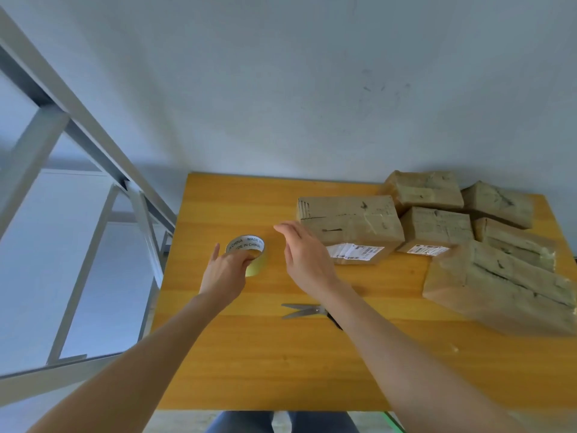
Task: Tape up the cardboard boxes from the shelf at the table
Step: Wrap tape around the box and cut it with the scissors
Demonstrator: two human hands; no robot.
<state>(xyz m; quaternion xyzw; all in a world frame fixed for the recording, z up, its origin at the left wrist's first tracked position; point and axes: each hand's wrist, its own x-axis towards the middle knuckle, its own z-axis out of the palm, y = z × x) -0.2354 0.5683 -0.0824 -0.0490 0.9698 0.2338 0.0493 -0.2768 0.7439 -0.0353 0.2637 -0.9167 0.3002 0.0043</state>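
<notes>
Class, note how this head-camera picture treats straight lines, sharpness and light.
Head view: wide-angle distortion tilts the shelf frame and splays the table edges; the nearest box at the right edge looks smeared, while print on the tape roll reads clearly; light is soft and even, with only faint shadow by the right hand.
</notes>
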